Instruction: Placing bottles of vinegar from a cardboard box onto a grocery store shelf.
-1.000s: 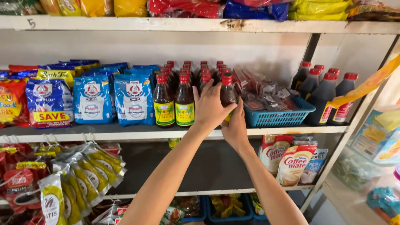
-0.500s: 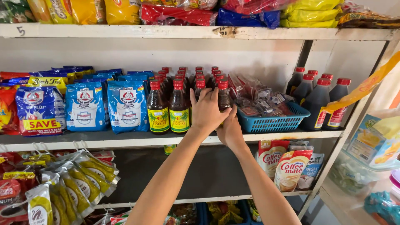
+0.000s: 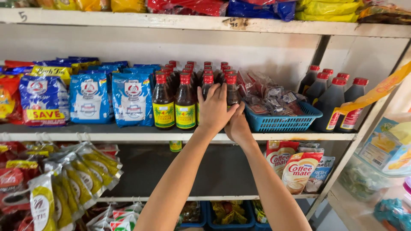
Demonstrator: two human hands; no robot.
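Dark sauce bottles (image 3: 164, 105) with red caps and yellow-green labels stand in rows on the middle shelf (image 3: 128, 136). My left hand (image 3: 214, 109) lies around the front bottle third from the left (image 3: 207, 83), fingers spread up its side. My right hand (image 3: 238, 127) grips the lower part of the front bottle beside it (image 3: 231, 87), partly hidden behind my left hand. Both bottles stand upright on the shelf, next to a blue basket (image 3: 282, 122).
The blue basket holds small clear packets. Larger dark bottles (image 3: 332, 98) stand right of it. Blue and white pouches (image 3: 132, 100) fill the shelf's left. Creamer pouches (image 3: 299, 171) sit below, and hanging sachet strips (image 3: 77, 179) at lower left. A shelf post (image 3: 359, 141) stands at the right.
Both hands stay on the same two front bottles, closing in slightly lower on them. The view swayed a little left and back.
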